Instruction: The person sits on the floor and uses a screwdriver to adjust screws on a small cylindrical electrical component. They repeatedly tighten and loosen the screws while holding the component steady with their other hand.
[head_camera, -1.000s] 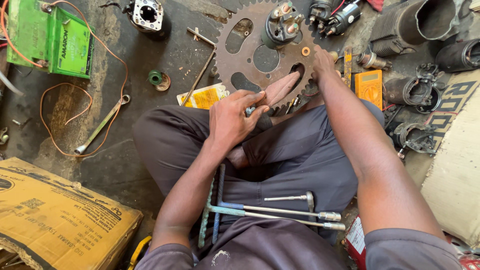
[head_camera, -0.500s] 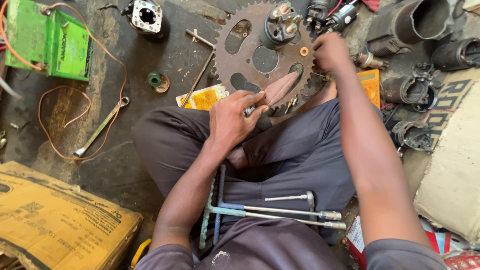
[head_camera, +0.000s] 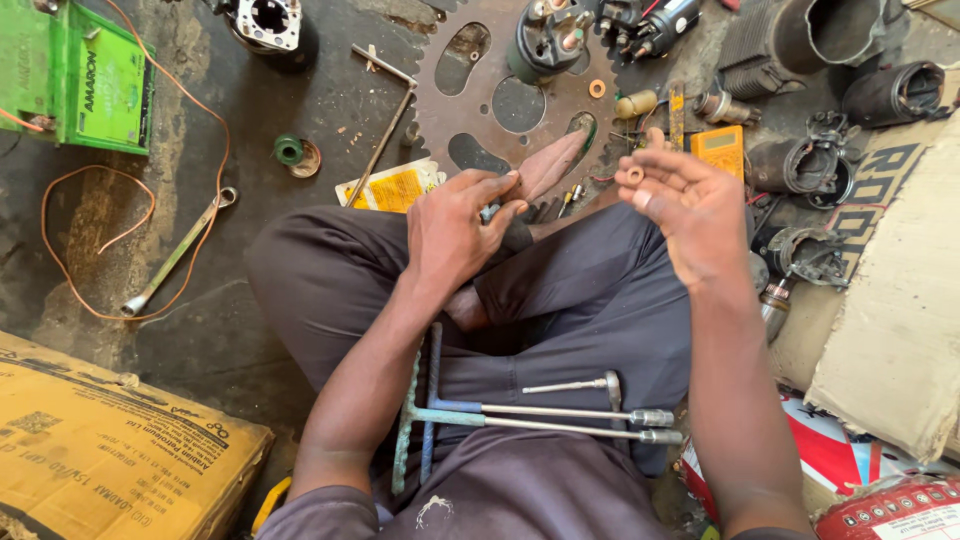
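You are sitting cross-legged on the floor, and the step in hand looks like fitting a small ring onto a part you are holding. Your right hand, right of centre in the frame, is turned palm up with the fingers loosely spread; a small copper-coloured washer rests on the fingertips, pinched lightly rather than gripped. Your left hand, at the centre, has its fingers closed round a small dark part, with thumb and forefinger nipped at its tip; most of that part is hidden, so you cannot tell its shape from here.

Above both hands, at the top centre, lies a large toothed gear plate with a black motor standing on it and a second small ring lying on its face. A yellow meter sits just right of the washer. Across your lap at the bottom centre rest long T-handle wrenches. A green battery with orange wire is at the upper left.

The next move, as it appears, calls for bringing the two hands together, so line the washer's hole squarely with the tip in your left hand and keep it level; it could easily slip off onto the cluttered floor.
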